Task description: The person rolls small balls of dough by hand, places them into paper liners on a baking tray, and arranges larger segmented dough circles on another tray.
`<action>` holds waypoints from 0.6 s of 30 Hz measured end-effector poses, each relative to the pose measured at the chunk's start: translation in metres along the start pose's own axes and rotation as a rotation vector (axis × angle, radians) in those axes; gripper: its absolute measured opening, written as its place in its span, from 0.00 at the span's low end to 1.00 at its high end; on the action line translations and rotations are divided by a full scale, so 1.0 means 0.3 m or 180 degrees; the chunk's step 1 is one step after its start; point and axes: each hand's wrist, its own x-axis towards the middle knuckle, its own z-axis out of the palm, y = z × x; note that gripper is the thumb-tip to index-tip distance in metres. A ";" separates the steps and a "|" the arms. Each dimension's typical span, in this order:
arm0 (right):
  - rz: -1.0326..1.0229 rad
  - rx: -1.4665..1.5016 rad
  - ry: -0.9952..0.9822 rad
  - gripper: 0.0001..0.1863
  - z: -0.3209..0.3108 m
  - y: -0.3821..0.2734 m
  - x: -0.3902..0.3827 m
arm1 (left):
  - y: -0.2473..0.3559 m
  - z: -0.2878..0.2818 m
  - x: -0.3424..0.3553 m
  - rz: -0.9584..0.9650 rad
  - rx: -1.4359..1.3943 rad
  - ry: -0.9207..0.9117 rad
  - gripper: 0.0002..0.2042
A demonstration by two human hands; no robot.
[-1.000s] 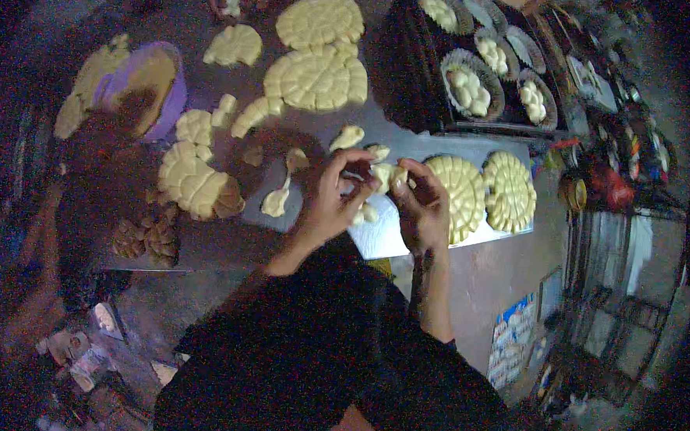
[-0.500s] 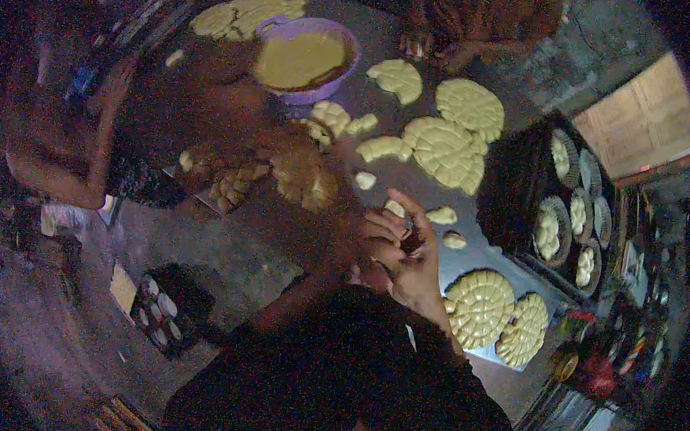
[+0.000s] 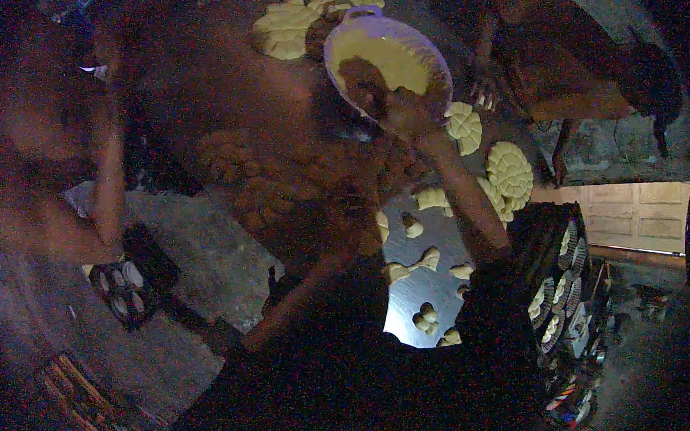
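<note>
My right hand (image 3: 407, 114) reaches over the near rim of a purple basin (image 3: 444, 74) holding a pale yellow mass, flour or dough. The fingers point into a dark hollow there, and shadow hides whether they grip anything. My left hand (image 3: 353, 208) is low at the table's near edge, too dark to read its fingers. Close to it are small dough pieces: a lump (image 3: 412, 225), a longer strip (image 3: 416, 266) and a small cluster (image 3: 426, 319) on the shiny metal tabletop (image 3: 411, 297). Scored dough rounds (image 3: 509, 174) lie beyond my right forearm.
Another person's hand (image 3: 484, 94) rests beside the basin at the far right. Someone else's arm (image 3: 108, 187) shows at left. More divided dough (image 3: 286, 29) lies at the back. On the right stands a dark tray with dough in fluted tins (image 3: 543, 300); more tins (image 3: 120, 289) sit lower left.
My right hand has gone from the small dough pieces near my body up to the basin. The view has swung, so the basin sits farther right. My hands, close together before, are apart.
</note>
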 end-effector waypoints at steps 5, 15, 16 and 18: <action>0.0360 0.0425 -0.0168 0.23 0.062 0.078 0.044 | 0.022 -0.043 0.004 -0.0456 -0.0428 -0.0147 0.25; 0.0544 0.4939 0.1587 0.22 -0.096 -0.174 -0.727 | 0.115 0.133 -0.041 -0.1297 -0.1705 -0.0940 0.24; 0.0624 0.4874 0.1646 0.23 -0.065 -0.145 -0.787 | 0.128 0.173 -0.072 -0.1324 -0.1726 -0.0981 0.24; 0.0449 0.4612 0.1748 0.24 -0.017 -0.063 -0.913 | 0.147 0.268 -0.137 -0.1324 -0.1672 -0.1038 0.23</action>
